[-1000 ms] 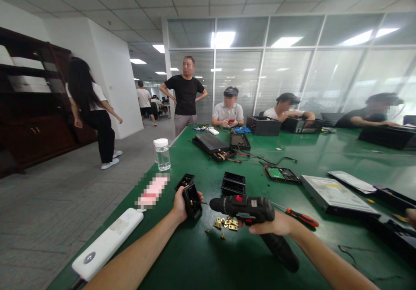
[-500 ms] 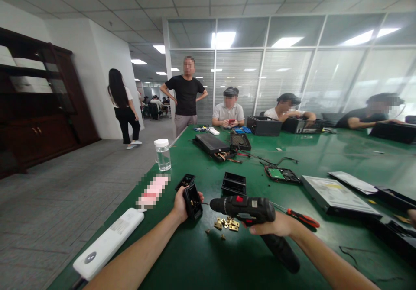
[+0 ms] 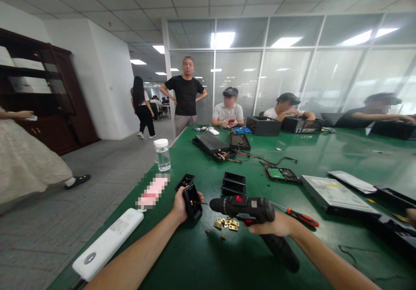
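My left hand point(image 3: 180, 204) is closed around a black plastic housing point(image 3: 193, 210), held tilted above the green table point(image 3: 182, 255). Small brass parts show inside the housing. My right hand point(image 3: 272, 225) grips a black cordless drill point(image 3: 248, 208) by its handle. The drill points left and its thin bit ends at the housing; whether the tip sits in a screw cannot be made out. Several brass pieces point(image 3: 233, 227) lie on the table below the drill. A second black housing point(image 3: 186, 181) rests just behind my left hand, and another black housing point(image 3: 234, 182) stands farther back.
A screwdriver point(image 3: 302, 217) lies beyond my right wrist. Left are a white power strip point(image 3: 108, 242) and a water bottle point(image 3: 162, 155). Behind lie a black case point(image 3: 211, 143) with wires and a green circuit board point(image 3: 276, 172); a metal drive point(image 3: 334, 197) is right. Co-workers sit opposite.
Both my hands, the housing and the drill stay almost still. A walking person has moved right, away from me; another person in a light skirt has entered at the far left.
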A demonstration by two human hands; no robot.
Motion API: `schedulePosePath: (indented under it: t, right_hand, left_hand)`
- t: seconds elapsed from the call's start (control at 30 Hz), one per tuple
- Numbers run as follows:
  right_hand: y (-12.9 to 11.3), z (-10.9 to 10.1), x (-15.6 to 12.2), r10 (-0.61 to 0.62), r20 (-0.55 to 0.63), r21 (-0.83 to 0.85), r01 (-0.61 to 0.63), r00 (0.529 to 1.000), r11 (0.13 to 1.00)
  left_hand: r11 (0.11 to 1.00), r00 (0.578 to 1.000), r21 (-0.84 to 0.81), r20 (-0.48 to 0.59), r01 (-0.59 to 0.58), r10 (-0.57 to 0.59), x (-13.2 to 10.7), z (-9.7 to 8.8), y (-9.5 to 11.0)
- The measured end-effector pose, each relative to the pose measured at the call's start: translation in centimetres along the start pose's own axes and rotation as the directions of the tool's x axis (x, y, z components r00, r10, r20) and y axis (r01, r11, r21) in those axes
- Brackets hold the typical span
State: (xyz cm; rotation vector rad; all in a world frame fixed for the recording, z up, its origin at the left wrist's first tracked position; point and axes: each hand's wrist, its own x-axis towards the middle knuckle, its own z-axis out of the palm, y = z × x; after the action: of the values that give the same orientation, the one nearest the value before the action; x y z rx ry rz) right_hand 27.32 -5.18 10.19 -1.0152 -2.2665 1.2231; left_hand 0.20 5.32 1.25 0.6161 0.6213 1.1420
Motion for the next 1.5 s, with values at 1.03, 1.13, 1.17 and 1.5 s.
schedulePosePath:
  t: [1.03,1.13,1.17,1.5]
  right_hand:
    - [0.32,-0.05,-0.17,0.037,-0.010,-0.043,-0.038,0.999,0.998]
    - [0.38,0.00,-0.20,0.050,-0.023,-0.044,-0.051,0.999,0.998]
    - [0.43,0.01,-0.20,0.052,-0.022,-0.044,-0.053,0.998,0.998]
    - [0.36,0.10,-0.22,0.048,-0.022,-0.044,-0.049,0.999,0.998]
  left_hand:
    - [1.000,1.000,-0.017,0.015,0.004,-0.004,-0.19,0.03,0.06]
    - [1.000,1.000,-0.016,0.010,0.004,-0.004,-0.22,0.00,0.08]
    - [1.000,1.000,-0.015,0.010,0.004,-0.004,-0.24,0.03,0.10]
    - [1.000,1.000,-0.004,0.009,0.009,-0.009,-0.30,0.07,0.11]
